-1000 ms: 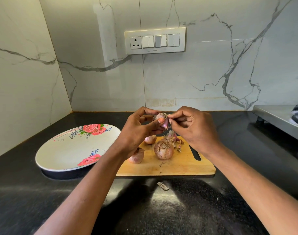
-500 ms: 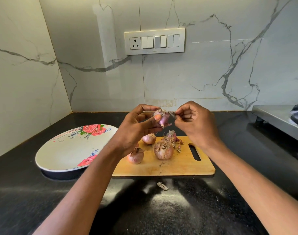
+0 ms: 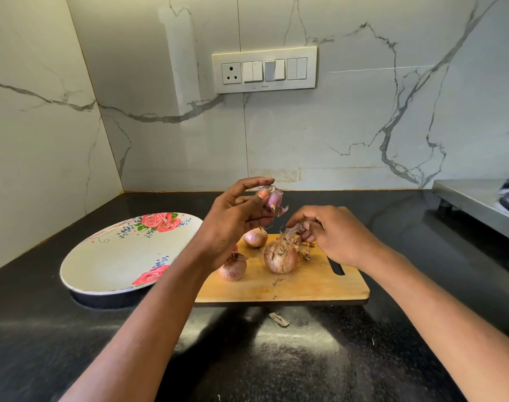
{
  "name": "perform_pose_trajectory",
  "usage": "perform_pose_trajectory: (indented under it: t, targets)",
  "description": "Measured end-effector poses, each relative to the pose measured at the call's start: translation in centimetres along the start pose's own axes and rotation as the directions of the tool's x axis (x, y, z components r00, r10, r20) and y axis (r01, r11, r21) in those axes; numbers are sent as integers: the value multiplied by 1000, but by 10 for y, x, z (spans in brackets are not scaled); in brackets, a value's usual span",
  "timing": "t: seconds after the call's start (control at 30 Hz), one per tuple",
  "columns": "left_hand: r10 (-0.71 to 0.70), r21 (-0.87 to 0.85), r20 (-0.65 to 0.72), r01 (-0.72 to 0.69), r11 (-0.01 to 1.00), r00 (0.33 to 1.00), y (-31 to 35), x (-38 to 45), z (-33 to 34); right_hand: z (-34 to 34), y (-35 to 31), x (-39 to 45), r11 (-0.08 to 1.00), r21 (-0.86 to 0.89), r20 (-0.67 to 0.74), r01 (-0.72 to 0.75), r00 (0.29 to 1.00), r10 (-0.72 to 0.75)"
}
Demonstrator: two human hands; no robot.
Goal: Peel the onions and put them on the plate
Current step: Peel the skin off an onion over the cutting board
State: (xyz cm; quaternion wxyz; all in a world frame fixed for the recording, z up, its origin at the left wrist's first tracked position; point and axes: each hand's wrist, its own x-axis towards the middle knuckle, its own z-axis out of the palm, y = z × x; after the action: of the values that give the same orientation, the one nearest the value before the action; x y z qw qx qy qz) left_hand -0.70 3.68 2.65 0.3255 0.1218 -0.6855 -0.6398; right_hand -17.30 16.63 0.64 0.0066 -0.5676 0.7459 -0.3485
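Head view: your left hand [image 3: 233, 219] holds a half-peeled onion [image 3: 272, 197] above the cutting board [image 3: 314, 282].
Right hand [image 3: 331, 233]: pinching a skin scrap over the board.
Done: plate [image 3: 108, 256], left of the board, carries no onions.
Left: three unpeeled onions [image 3: 280, 256] on the board.

White marble walls [image 3: 349, 134], switch panel [image 3: 264, 69], black counter [image 3: 320, 364].

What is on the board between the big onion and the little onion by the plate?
Nothing lies there: in the head view only bare cutting board shows between the big onion and the little onion nearest the plate.
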Motion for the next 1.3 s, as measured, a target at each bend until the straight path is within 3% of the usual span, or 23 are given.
perform_pose_trajectory:
  t: [0.27, 0.57, 0.8, 1.0, 1.3]
  targets:
    - [-42, -126, 8, 43, 991, 999, 0, 3, -2, -2, -11, -2, 999, -35, 59, -37, 998, 39]
    - [-44, -123, 11, 45, 991, 999, -1, 4, -1, 2, -2, -1, 997, -75, 61, -10, 998, 14]
    - [-34, -116, 26, 37, 993, 999, 0, 3, 0, -2, -2, 3, 995, 94, -124, 22, 992, -11]
    - [-27, -3, 39, 27, 1000, 999, 0, 2, 1, -6, -11, 4, 902, 401, -188, 159, 978, -88]
    - [55, 281, 42, -65, 957, 998, -1, -1, 4, -3, -6, 7, 851, 476, -317, 224, 946, -72]
